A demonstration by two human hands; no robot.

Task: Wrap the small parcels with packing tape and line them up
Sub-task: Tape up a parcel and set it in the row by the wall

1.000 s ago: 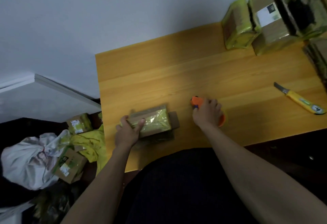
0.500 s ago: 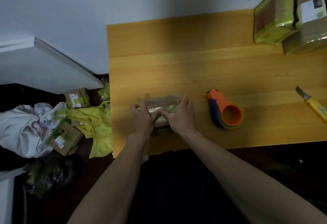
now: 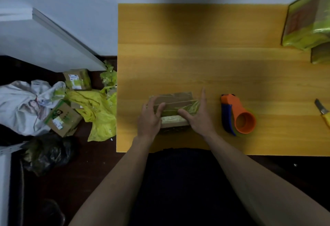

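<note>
Floor clutter: left of the table, well apart from both hands, lie a white sack [image 3: 21, 106], two small cardboard boxes [image 3: 77, 79], crumpled yellow plastic [image 3: 97, 115] and a dark bag [image 3: 48, 152]; what any of them holds is hidden
Left hand: the left hand [image 3: 149, 118] rests on the near left end of the parcel, fingers gently bent over its top edge, thumb laid across the top face
Parcel: the small parcel [image 3: 175, 106] sits between the two hands near the front edge of the table [image 3: 196, 47], a brown box partly covered in yellow-green tape, closed, contents not visible
Right hand: the right hand [image 3: 198, 116] presses the parcel's right end with fingers nearly straight, thumb reaching in over the taped top; it grips nothing
Step in hand: likely smoothing or seating tape, or turning the box for another pass
Tape dispenser: the orange and blue tape dispenser [image 3: 237, 116] lies just right of the right fingers, untouched
Next move: probably calls for the right hand to reach rightward for the dispenser while the left steadies the box
Knife: a yellow-handled knife [image 3: 323, 113] lies further right
Finished parcels: wrapped parcels [image 3: 307, 22] stand at the far right, well beyond the fingers
</note>
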